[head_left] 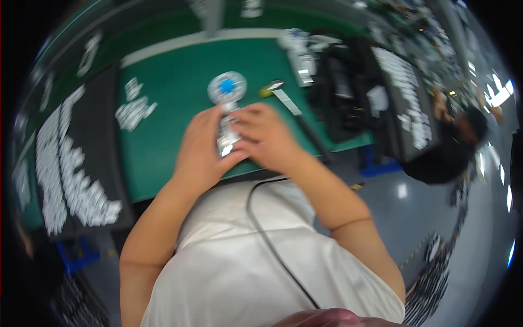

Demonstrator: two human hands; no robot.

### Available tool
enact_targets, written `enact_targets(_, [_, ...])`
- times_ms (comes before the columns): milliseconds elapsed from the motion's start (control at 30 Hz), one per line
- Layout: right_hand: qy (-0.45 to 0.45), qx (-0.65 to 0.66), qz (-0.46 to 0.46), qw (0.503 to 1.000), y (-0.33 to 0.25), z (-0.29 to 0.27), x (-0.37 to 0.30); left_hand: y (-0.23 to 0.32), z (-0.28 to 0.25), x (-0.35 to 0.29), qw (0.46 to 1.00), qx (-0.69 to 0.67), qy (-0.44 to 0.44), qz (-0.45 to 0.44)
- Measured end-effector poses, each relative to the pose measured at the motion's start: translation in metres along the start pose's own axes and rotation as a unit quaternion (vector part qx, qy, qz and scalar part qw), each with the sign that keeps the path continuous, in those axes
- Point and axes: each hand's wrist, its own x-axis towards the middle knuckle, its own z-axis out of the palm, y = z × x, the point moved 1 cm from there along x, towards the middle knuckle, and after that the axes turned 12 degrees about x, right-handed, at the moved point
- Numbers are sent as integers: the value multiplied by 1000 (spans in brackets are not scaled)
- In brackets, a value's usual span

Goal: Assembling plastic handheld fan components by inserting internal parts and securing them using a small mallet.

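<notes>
A white handheld fan point(231, 83) with a round head and a blue centre lies on the green mat point(163, 71), its head pointing away from me. My left hand point(200, 139) is closed along the left side of its handle, thumb reaching across the near end. From the right, my right hand point(267, 136) has its bent fingers on the handle. A shiny part of the handle shows between the hands; the fingers cover the rest. Motion blurs both hands slightly. Right of them lies a hammer-like tool point(308, 131) with a yellow-and-black head and a dark handle.
Small white pieces point(133, 111) lie in a pile left of my hands. Dark trays with rows of white parts point(90, 196) flank the mat on the left and right point(406, 92). A black bag-like heap point(340, 92) sits at the right. Another person point(452, 141) is at the far right.
</notes>
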Motion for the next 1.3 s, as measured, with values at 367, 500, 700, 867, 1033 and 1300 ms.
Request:
enact_targets(367, [20,-65,-20,997,-5,-7,-6,22,0,-31,990,113,-5,84])
enact_targets(500, [-7,-74,-1,997,-12,-19,-7,26,4,-41,981,157,-25,109])
enact_targets(700, [-8,-271,283,920,-10,-69,-24,26,0,-45,979,178,-12,96])
enact_targets(867, [9,-229,277,933,10,-71,-48,25,0,-42,983,151,-10,101])
enact_targets(1033, [-10,29,259,966,-54,-65,-34,27,0,-35,985,148,-13,85])
enact_targets(1300, [-113,112,243,957,-64,-46,-28,24,3,-45,983,159,2,90])
